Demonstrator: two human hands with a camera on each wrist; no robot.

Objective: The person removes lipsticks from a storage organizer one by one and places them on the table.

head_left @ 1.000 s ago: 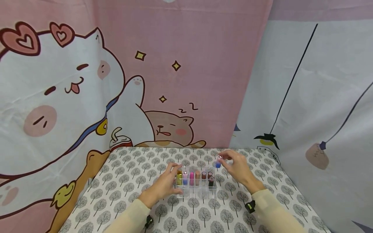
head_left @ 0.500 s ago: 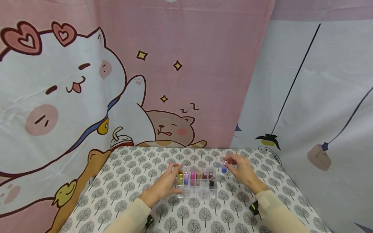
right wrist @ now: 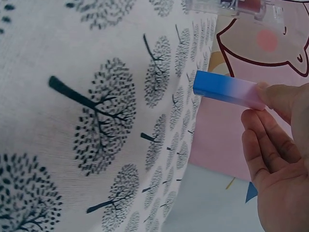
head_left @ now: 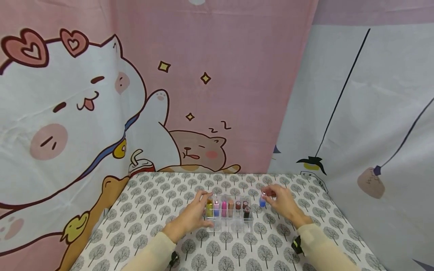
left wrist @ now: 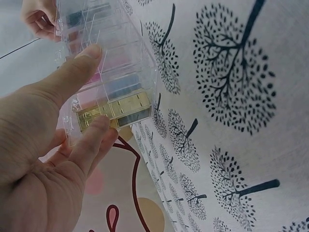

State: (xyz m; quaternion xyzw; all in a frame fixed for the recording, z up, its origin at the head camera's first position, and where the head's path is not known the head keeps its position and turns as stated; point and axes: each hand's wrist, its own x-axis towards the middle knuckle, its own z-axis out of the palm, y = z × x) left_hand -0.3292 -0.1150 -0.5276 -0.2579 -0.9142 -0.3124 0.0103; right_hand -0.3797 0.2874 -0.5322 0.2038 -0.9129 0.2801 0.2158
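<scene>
A clear plastic lipstick organizer (head_left: 234,226) stands on the patterned cloth. My left hand (head_left: 193,212) grips its left end, thumb at the front and fingers along the side by a gold tube (left wrist: 128,104). In its slots are also a pink-and-blue tube (head_left: 216,209), a magenta one (head_left: 224,209), a tan one (head_left: 231,209) and dark ones (head_left: 246,213) at the right. To the right of the organizer, my right hand (head_left: 281,201) pinches a square lipstick tube (right wrist: 222,88) by its pink end. Its blue end points down, close over the cloth.
White cloth (head_left: 149,226) printed with grey trees covers the table. Behind it hangs a pink cartoon curtain (head_left: 244,94), and a pale curtain (head_left: 359,113) hangs at the right.
My right hand has moved right, away from the organizer, and then down towards the cloth with the lipstick tube. The left hand keeps its hold on the organizer.
</scene>
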